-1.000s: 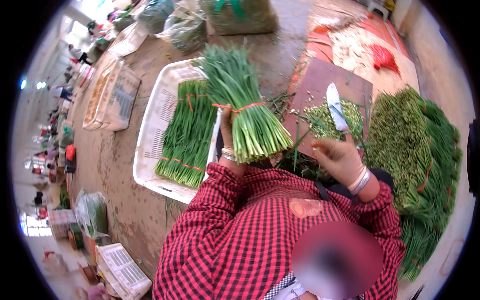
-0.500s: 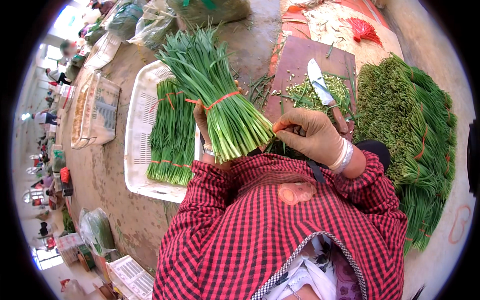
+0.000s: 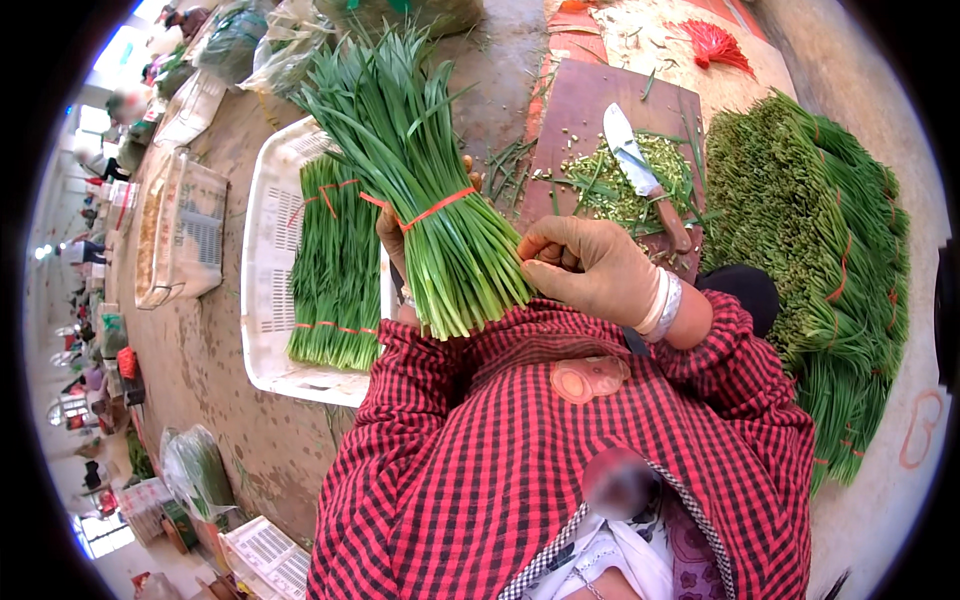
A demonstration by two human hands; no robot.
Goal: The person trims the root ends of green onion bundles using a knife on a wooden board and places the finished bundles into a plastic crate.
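A thick bunch of garlic chives (image 3: 440, 235), bound by a red band (image 3: 437, 209), slants across the middle with leaves up and pale cut ends toward me. My left hand (image 3: 391, 241), in a tan glove, is closed around it from behind. Most of that hand is hidden, but fingertips show past the far side. Also gloved, my right hand (image 3: 595, 262) pinches at the stalk ends on the bunch's right edge, thumb and forefinger together. To the left, a white plastic crate (image 3: 262, 340) holds banded chive bunches (image 3: 335, 270) laid side by side.
A knife (image 3: 628, 150) lies among chopped stalk bits on a dark board (image 3: 580, 100). Stacked chive bunches (image 3: 830, 240) stand at right. Red bands (image 3: 715, 47) lie at the back. Another crate (image 3: 185, 230) and stuffed plastic bags (image 3: 195, 470) stand at left, with people farther off.
The view has shifted slightly. The bunch has turned a little more upright in my left hand, and my right fingers remain pinched at its stalk ends.
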